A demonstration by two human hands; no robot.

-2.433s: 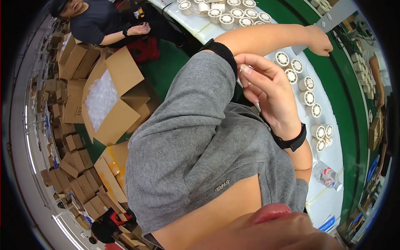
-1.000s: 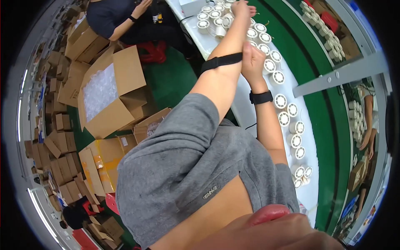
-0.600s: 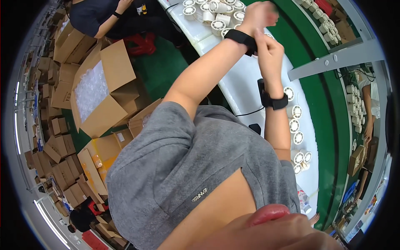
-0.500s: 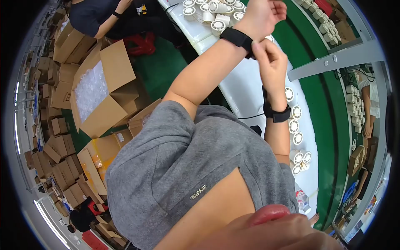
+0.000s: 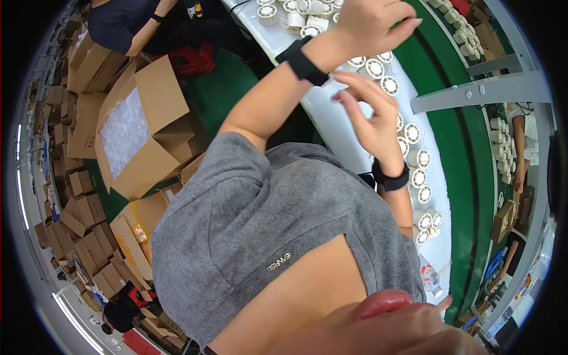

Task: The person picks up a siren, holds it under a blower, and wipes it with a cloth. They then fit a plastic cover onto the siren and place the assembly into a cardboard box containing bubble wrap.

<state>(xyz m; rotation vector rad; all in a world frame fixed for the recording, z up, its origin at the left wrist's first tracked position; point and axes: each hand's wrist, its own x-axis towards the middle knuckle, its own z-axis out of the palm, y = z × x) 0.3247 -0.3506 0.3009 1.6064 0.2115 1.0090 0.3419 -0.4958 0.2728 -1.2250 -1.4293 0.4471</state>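
Note:
My left hand [image 5: 373, 26] is raised above the far part of the white-covered table [image 5: 337, 121], thumb and fingers apart and nothing visible in them. A black wristband [image 5: 303, 61] circles that wrist. Just below it, my right hand [image 5: 374, 118] is open, its fingertips close to the band's edge; whether they touch it I cannot tell. Another black band [image 5: 391, 177] sits on my right wrist. White cylindrical parts with slotted round faces [image 5: 374, 68] stand on the table around both hands, and several more [image 5: 419, 158] line its right side.
A green conveyor belt [image 5: 461, 195] runs along the table's right, crossed by a grey metal frame [image 5: 467, 93]. A clear bottle [image 5: 431, 278] lies near the table's edge. At left are an open carton [image 5: 168, 157] of clear plastic packing and a co-worker's arm [image 5: 142, 38].
My right fingers have come away from the left wristband and spread. My left forearm has shifted left, and the left hand has turned, its fingers now pointing right.

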